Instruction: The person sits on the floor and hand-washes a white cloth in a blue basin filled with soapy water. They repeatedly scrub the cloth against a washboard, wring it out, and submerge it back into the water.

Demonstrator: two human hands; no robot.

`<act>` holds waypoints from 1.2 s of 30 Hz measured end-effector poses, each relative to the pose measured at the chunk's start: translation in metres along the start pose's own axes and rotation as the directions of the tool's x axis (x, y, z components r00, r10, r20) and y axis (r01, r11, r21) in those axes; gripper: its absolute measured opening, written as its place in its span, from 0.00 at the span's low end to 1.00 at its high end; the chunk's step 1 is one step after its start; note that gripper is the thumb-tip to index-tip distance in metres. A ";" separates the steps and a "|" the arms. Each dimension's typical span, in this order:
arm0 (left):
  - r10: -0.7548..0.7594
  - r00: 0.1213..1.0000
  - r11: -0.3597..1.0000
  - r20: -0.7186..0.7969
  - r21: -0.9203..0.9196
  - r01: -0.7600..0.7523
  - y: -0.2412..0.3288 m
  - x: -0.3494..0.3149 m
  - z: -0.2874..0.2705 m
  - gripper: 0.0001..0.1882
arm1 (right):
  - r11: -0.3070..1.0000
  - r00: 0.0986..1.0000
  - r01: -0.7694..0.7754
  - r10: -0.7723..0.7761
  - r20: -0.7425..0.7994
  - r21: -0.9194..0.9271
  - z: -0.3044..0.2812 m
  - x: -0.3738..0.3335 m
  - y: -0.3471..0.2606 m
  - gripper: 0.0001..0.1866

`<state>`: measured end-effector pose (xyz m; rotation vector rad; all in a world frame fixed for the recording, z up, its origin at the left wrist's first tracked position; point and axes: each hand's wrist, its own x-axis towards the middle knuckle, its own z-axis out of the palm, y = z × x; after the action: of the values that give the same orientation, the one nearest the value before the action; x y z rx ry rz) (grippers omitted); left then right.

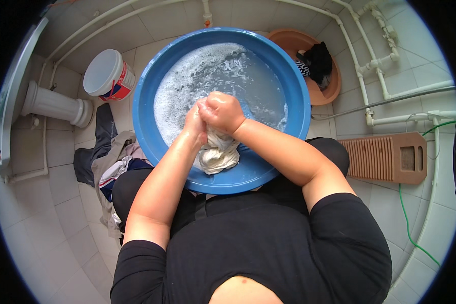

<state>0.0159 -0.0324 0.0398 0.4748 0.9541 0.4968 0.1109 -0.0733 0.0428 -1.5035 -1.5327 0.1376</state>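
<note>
A large blue basin (298, 109) of sudsy grey water stands in front of me, between my knees. Over its near half my left hand (195, 124) and my right hand (221, 112) are closed tight together around a wet, whitish cloth (219, 156). The lower part of the cloth hangs bunched below my fists, against the basin's near inner wall. The piece inside my fingers is mostly hidden. White foam (175, 83) covers the left side of the water, and the right side is thinner in suds.
To the left are a white bucket (102, 73), a white pedestal (58, 105) and heaped clothes (114, 162) on the tiles. An orange basin (329, 96) holding dark clothing (319, 61) sits at the back right. A brown washboard (385, 158) leans near white pipes and a green hose (406, 218).
</note>
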 end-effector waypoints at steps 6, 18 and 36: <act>-0.053 0.996 0.998 0.075 -0.015 0.054 -0.002 0.007 -0.006 0.20 | 0.961 0.934 0.263 -0.277 0.226 0.089 0.000 -0.007 -0.026 0.10; -0.030 0.998 0.978 -0.057 -0.210 0.017 -0.010 0.051 -0.047 0.20 | 0.873 0.877 -0.414 0.458 0.142 -0.259 -0.022 -0.026 0.149 0.29; 0.209 0.968 0.977 0.138 0.019 -0.214 0.001 -0.002 -0.005 0.22 | 0.989 0.960 0.123 -0.139 0.243 0.083 -0.022 -0.005 -0.046 0.10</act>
<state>0.0110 -0.0321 0.0386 0.6368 0.7856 0.6336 0.0911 -0.0996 0.0824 -1.3661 -1.8038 0.3062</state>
